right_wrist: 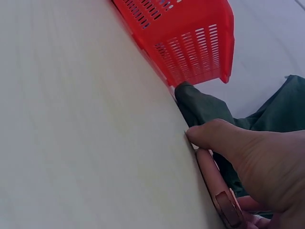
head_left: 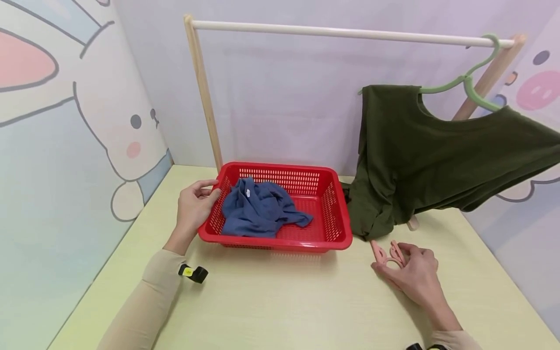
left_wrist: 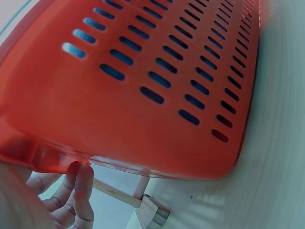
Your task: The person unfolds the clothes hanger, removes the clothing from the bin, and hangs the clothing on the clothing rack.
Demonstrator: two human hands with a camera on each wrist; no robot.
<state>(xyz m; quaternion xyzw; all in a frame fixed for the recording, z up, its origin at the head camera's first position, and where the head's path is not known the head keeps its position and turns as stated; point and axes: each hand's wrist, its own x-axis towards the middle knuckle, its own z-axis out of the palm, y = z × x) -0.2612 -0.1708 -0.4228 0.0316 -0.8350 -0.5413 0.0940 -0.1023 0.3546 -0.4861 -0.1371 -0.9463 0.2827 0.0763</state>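
My left hand grips the left rim of a red plastic basket, thumb toward the inside. In the left wrist view its fingers curl under the rim beside the slotted wall. A crumpled blue cloth garment lies in the left part of the basket. At the right, low over the table, my right hand holds a pink clip, its two prongs pointing away from me. Just beyond it hangs a dark green shirt on a green hanger, its lower part bunched on the table beside the basket.
A drying rack with a white bar and wooden legs stands behind the basket. The pale table meets walls printed with cartoon animals at the left, back and right.
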